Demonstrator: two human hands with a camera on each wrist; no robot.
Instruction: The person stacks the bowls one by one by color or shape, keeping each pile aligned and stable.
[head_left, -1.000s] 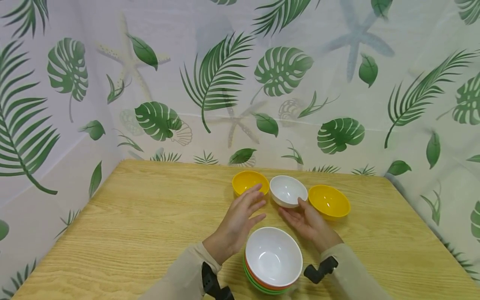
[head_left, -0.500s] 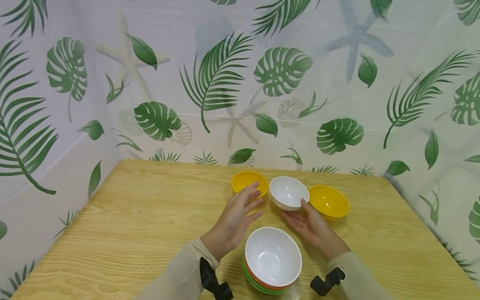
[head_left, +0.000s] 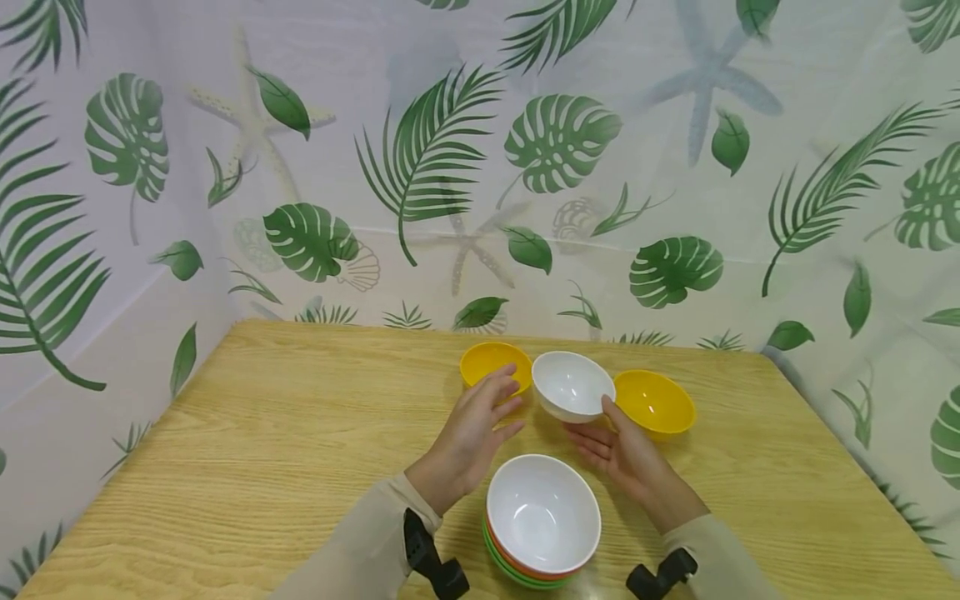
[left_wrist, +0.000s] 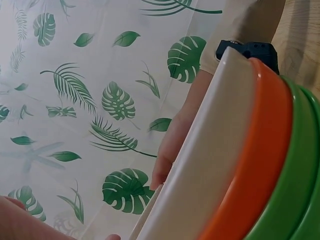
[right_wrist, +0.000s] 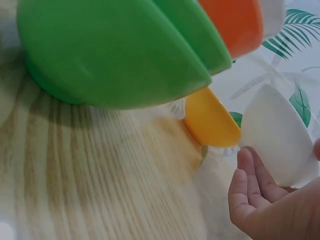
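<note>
My right hand (head_left: 630,458) holds a white bowl (head_left: 573,387) by its near right edge, thumb at the rim and fingers under its side. In the right wrist view the bowl (right_wrist: 277,135) appears edge-on above the fingers. My left hand (head_left: 468,437), fingers spread and holding nothing, hovers left of that bowl; its fingertips overlap the left yellow bowl (head_left: 487,360) in the head view. Between my forearms stands a stack of bowls, a white one (head_left: 543,512) on top, then orange (left_wrist: 260,150) and green (right_wrist: 110,55) ones below.
Another yellow bowl (head_left: 656,402) sits right of the held bowl, toward the back of the wooden table (head_left: 300,433). A leaf-patterned cloth (head_left: 450,167) hangs behind the table's back edge and along its sides.
The white bowl in my right hand has come slightly nearer and appears a bit larger. My right forearm has shifted a little right and back; the left hand has hardly moved.
</note>
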